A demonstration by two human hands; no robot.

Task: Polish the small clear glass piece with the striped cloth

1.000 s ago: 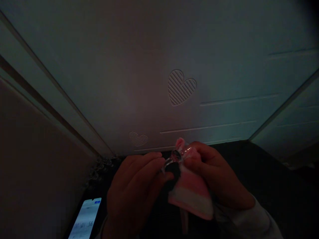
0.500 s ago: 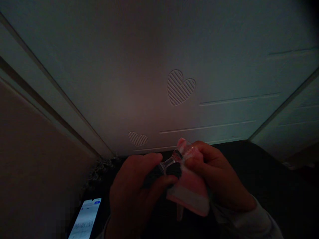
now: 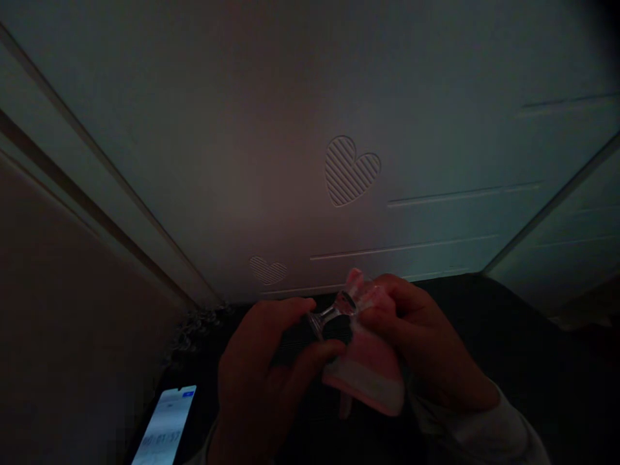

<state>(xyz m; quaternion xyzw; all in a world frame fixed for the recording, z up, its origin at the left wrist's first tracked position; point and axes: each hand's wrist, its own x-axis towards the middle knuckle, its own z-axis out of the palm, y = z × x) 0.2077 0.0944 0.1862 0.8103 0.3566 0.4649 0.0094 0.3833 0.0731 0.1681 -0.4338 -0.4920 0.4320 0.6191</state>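
A small clear stemmed glass point(image 3: 330, 314) is held tilted between my hands. My left hand point(image 3: 264, 371) has its index finger and thumb curved around the foot end of the glass. My right hand point(image 3: 421, 332) is closed on a pink and white cloth point(image 3: 372, 361), which is bunched against the other end of the glass. Its lower part hangs down in front of the right palm. Part of the glass's wide end is hidden by the cloth and fingers. A narrow pale strip point(image 3: 345, 407) shows below the hanging cloth, too dim to identify.
A lit phone point(image 3: 166, 426) lies on the dark surface point(image 3: 489, 336) at the lower left. Beyond my hands stands a pale panel point(image 3: 271, 161) with embossed hearts and lines. Fringe-like trim point(image 3: 194, 326) runs along the left edge. The scene is dim.
Both hands keep their hold on the glass and cloth. The left hand has shifted slightly right, and the hanging cloth slightly up. The whole view looks a little darker.
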